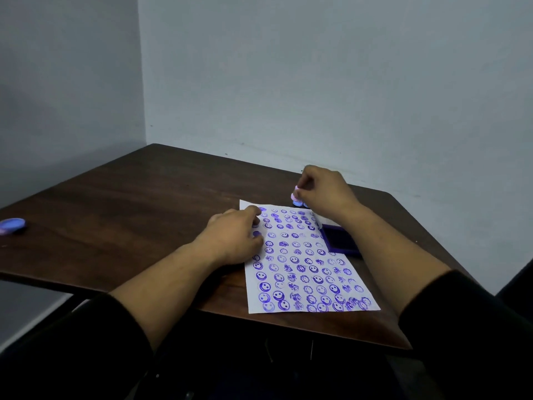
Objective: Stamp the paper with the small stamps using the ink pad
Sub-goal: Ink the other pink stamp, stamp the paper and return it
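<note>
Here the paper (305,264) lies on the dark wooden table (129,215), nearly full of purple prints. The ink pad (341,241) sits open, touching the paper's right edge, under the right forearm. The right hand (323,189) pinches a small stamp (296,197) between its fingertips, just beyond the paper's far edge. The left hand (233,238) presses flat on the paper's left side, fingers loosely curled and holding nothing. A round lid (13,226) rests far left, near the table edge, with bare wood between.
</note>
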Action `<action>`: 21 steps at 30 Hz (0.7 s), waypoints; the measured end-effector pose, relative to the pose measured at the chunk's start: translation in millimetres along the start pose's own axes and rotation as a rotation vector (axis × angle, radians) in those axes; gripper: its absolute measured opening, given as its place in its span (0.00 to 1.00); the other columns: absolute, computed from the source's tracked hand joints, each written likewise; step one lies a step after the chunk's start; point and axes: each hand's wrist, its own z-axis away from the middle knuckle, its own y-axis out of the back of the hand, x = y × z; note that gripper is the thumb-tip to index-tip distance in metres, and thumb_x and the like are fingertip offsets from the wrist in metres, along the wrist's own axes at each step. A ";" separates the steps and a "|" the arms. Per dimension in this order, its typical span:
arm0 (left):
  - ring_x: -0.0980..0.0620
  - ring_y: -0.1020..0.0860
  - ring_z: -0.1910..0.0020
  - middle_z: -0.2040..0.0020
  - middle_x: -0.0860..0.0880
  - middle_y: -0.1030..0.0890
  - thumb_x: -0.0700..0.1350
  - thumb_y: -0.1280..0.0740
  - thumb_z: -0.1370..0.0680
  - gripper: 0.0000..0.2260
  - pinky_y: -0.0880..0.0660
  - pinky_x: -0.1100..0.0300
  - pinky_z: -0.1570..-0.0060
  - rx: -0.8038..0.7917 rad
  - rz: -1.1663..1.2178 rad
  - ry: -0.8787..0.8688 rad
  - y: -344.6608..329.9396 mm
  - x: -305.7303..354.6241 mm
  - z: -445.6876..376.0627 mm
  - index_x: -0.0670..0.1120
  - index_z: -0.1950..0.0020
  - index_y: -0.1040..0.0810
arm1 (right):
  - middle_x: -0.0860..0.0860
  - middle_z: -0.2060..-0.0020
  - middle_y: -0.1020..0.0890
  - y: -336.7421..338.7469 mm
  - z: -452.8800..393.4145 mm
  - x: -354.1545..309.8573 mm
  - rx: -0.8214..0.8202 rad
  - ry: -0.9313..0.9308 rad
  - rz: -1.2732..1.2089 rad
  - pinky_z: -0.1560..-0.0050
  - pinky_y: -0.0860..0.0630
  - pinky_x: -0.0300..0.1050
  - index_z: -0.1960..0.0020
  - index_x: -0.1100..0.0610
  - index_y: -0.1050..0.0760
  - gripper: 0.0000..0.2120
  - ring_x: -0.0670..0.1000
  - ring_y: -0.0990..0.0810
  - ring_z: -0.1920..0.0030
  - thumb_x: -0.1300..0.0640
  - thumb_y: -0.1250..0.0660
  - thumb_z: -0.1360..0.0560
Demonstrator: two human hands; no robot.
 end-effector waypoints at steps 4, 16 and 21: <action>0.49 0.29 0.31 0.31 0.56 0.23 0.54 0.36 0.23 0.28 0.33 0.48 0.32 -0.003 0.003 -0.004 -0.6 -0.8 -0.7 0.52 0.23 0.36 | 0.43 0.57 0.12 -22.9 -27.0 -9.0 -0.021 0.001 0.066 0.51 0.15 0.53 0.57 0.49 0.22 0.07 0.49 0.13 0.55 0.54 0.24 0.26; 0.48 0.30 0.31 0.32 0.56 0.23 0.54 0.37 0.23 0.27 0.33 0.45 0.31 -0.012 0.008 -0.003 -1.5 -2.7 0.0 0.52 0.24 0.35 | 0.50 0.51 0.13 -50.5 -50.0 -6.1 -0.112 -0.042 0.275 0.47 0.18 0.52 0.58 0.48 0.24 0.09 0.55 0.15 0.47 0.53 0.24 0.24; 0.48 0.29 0.31 0.32 0.56 0.23 0.53 0.37 0.23 0.26 0.33 0.46 0.32 -0.010 0.005 0.000 -1.3 -2.0 -0.1 0.52 0.25 0.35 | 0.48 0.51 0.11 -53.4 -47.9 0.1 -0.102 -0.065 0.259 0.42 0.19 0.52 0.57 0.48 0.23 0.08 0.54 0.15 0.48 0.51 0.25 0.24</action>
